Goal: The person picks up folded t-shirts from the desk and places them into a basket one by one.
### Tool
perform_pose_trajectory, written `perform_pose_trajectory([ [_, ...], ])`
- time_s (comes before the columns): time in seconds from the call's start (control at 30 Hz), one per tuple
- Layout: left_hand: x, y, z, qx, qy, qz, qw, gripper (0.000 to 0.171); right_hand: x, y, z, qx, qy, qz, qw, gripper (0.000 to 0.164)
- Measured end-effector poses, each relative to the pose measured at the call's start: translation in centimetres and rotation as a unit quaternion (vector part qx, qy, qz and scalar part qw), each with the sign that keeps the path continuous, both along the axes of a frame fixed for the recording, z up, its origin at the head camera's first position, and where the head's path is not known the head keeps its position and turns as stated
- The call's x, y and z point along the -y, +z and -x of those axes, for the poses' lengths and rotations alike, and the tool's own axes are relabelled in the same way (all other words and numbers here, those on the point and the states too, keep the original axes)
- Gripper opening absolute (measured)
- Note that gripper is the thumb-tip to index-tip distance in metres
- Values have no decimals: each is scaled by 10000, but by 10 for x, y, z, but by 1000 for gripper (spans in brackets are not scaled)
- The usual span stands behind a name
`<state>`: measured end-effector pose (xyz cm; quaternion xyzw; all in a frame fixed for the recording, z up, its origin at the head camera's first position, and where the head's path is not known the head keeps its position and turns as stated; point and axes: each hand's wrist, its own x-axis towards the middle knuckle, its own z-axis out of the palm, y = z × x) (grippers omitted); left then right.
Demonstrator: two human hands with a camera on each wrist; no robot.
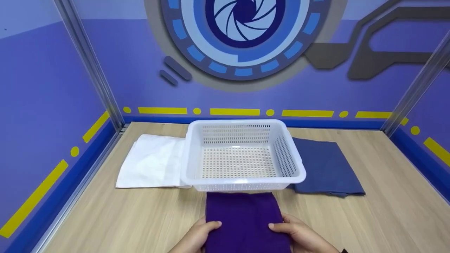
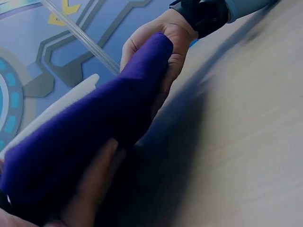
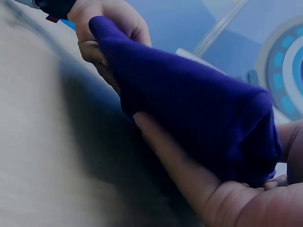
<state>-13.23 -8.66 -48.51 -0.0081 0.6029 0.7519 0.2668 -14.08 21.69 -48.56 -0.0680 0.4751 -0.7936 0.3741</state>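
Okay, holding purple cloth [image 1: 242, 221] by opposite side edges. Clamped between thumb and fingers on both sides: left hand [image 1: 197, 234] at left edge, right hand [image 1: 300, 233] at right edge, thumbs on top, fingers underneath. Lifted off wooden table [image 1: 390, 182] per wrist views, just in front of white plastic basket [image 1: 242, 181]. On basket: slotted sides and slotted base. Left of basket, folded white cloth [image 1: 151, 161], flat on table, right end partly behind basket; cannot tell if touching. Right of basket, folded blue cloth [image 1: 327, 167], also flat, inner side partly hidden by basket. At back, blue-purple wall panel [image 1: 140, 70] with yellow dashes [image 1: 234, 111] low down and round graphic [image 1: 244, 72] above. Black band [image 2: 208, 16] on right wrist, light sleeve [image 2: 244, 8] beyond. Near fingers blurred in left wrist view.
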Motion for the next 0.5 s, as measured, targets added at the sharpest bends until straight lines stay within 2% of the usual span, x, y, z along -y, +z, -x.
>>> perform_pose_trajectory([
  [0.2,1,22,-7,139,-142,-448,9988,45,-6,28,-9,-122,29,-370,9992,45],
  [0.5,19,64,-11,128,-600,-1194,9910,44,-12,67,-21,-562,210,18,9982,33],
])
